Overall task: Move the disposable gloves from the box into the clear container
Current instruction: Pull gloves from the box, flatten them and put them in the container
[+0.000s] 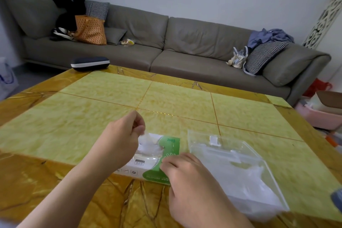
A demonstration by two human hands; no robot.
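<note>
left hand (pixel 123 139) pinches a glove (pixel 148 139) above the box (pixel 157 161).

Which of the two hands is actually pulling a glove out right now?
The left hand: its fingers pinch a thin clear glove rising from the box opening. The right hand only rests on the box's green end, steadying it.

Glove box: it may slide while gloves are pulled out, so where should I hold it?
Press down on the near green end of the box from above; it lies flat, and the opening with the gloves sits farther back.
</note>
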